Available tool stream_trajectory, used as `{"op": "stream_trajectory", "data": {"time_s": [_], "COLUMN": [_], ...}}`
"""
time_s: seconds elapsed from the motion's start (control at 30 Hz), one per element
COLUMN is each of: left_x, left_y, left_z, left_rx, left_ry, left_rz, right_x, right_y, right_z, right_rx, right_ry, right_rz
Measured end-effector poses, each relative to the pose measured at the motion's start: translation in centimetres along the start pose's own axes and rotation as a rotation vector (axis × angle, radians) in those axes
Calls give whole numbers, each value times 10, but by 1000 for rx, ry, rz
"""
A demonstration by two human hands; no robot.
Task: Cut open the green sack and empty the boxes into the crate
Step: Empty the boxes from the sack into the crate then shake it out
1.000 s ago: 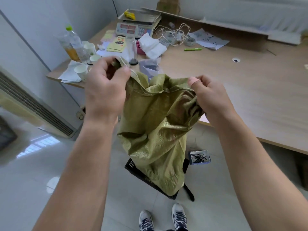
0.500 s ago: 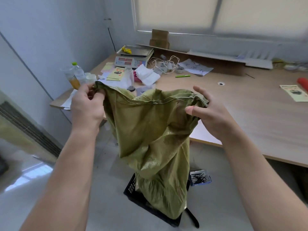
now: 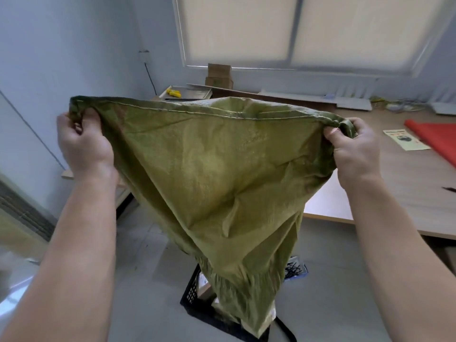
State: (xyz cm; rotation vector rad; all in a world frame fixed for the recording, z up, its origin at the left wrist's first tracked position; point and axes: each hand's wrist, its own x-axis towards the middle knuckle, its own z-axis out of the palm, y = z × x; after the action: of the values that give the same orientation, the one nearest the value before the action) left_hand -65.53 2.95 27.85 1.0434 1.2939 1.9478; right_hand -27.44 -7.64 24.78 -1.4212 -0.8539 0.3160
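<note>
I hold the green sack (image 3: 212,174) stretched wide in front of me, its stitched seam edge uppermost and its lower end hanging down. My left hand (image 3: 82,144) grips the seam's left corner; my right hand (image 3: 350,148) pinches the right corner. Below the sack, on the floor, stands the black plastic crate (image 3: 191,291), mostly hidden by the fabric. Pale boxes (image 3: 204,290) show inside it, beside and under the sack's lower end.
A wooden table (image 3: 394,183) runs along the right, carrying a red sheet (image 3: 436,139), a leaflet (image 3: 404,139) and a scale with a yellow item (image 3: 174,93). A small tray of black pieces (image 3: 294,269) lies on the floor by the crate. A radiator grille (image 3: 22,213) is at left.
My hands have moved apart and upward, pulling the bunched sack taut and wide. My view has tilted up toward the window.
</note>
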Motion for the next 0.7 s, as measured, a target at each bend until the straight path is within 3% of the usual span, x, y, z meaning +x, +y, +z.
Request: {"op": "stream_trajectory", "data": {"time_s": [0.27,0.5,0.7], "left_x": [-11,-48,-93], "left_y": [18,52,80], "left_z": [12,45,92], "left_rx": [-348,-438,-512], "left_ry": [-77,-129,-332], "left_rz": [-30,-70,-308], "right_x": [18,46,77], "right_y": [-11,-23,-29], "right_z": [-31,-78,-119], "right_rx": [259,588,903], "right_ry": [113,59,-126], "right_rz": [38,166,428]}}
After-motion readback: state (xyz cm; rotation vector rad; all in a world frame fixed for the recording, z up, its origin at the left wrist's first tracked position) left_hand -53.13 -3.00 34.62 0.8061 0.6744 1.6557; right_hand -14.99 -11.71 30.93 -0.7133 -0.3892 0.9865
